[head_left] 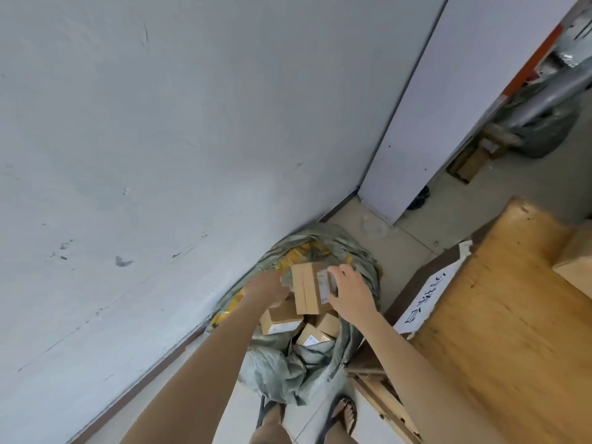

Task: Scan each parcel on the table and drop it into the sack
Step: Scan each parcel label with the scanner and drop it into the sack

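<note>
A brown cardboard parcel [307, 288] with a white label hangs over the open mouth of the grey-green sack [288, 363] on the floor by the wall. My left hand [267, 288] grips the parcel's left side and my right hand [350, 291] holds its right, labelled side. Several smaller brown parcels [282, 317] with labels lie inside the sack beneath it, along with yellow packaging [307, 251] at the far rim.
The wooden table [499, 331] stands to the right with a box [576, 264] on its far edge and a white handwritten sign [423, 299] on its side. A white wall runs along the left. My sandalled feet [344, 415] stand below the sack. More bags and clutter [538, 129] lie at the back right.
</note>
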A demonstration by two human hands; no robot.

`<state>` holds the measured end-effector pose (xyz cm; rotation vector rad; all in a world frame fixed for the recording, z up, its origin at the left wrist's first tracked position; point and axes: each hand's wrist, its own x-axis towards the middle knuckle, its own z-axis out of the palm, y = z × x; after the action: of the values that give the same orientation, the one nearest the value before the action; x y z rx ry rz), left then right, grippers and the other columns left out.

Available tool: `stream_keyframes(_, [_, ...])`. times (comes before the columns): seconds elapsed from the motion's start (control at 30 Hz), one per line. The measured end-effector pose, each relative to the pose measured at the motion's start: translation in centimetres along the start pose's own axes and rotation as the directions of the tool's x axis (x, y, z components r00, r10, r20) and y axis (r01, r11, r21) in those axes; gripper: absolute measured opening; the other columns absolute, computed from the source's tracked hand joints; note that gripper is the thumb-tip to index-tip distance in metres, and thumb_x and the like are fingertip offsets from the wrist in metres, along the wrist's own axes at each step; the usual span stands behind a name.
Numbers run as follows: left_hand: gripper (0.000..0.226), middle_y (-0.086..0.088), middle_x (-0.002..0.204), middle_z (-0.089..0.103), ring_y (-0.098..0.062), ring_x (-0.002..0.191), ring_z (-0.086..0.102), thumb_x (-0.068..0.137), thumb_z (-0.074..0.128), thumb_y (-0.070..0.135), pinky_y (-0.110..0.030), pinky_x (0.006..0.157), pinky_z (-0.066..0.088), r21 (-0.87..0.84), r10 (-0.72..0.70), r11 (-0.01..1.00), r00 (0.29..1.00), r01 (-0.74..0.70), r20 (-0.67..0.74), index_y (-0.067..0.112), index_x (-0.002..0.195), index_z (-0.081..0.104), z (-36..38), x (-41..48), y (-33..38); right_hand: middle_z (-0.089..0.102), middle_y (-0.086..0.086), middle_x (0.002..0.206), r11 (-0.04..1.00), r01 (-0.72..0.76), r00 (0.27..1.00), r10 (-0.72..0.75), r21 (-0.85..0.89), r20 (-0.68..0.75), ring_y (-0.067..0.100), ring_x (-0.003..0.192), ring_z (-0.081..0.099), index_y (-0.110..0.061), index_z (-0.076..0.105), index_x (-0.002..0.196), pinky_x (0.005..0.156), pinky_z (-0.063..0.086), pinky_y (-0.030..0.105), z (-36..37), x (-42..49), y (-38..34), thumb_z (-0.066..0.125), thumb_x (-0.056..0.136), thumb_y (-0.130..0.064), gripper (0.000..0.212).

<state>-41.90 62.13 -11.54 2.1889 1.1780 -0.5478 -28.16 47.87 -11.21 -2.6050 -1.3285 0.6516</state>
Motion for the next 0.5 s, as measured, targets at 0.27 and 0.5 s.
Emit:
stream_keyframes(0.27, [0.032,-0.005,0.121,0.063,-0.026,0.109,0.06,0.093,0.048,0.032,-0.036,0.092,0.049,0.166,0.259,0.951,0.966,-0.26,0.028,0.015,0.116,0.06,-0.6,0.8,5.7,0.048,0.003,0.132,0.983,-0.172,0.979,0.178,0.066,-0.099,0.027,0.123,0.045,-0.022,0.044,0.136,0.093,0.047,0.042,-2.5,-3.4,1.7,0.055,0.093,-0.028,0.044])
stream_keyframes(0.5, [0.034,-0.008,0.124,0.06,-0.029,0.115,0.056,0.094,0.043,0.034,-0.038,0.094,0.047,0.272,0.578,0.775,0.814,-0.571,0.061,0.015,0.117,0.059,1.1,-2.6,18.8,0.048,0.001,0.134,0.902,-0.407,0.871,0.431,0.145,-0.235,0.024,0.127,0.042,-0.026,0.045,0.134,0.097,0.046,0.043,-7.4,-10.9,9.5,0.049,0.096,-0.037,0.04])
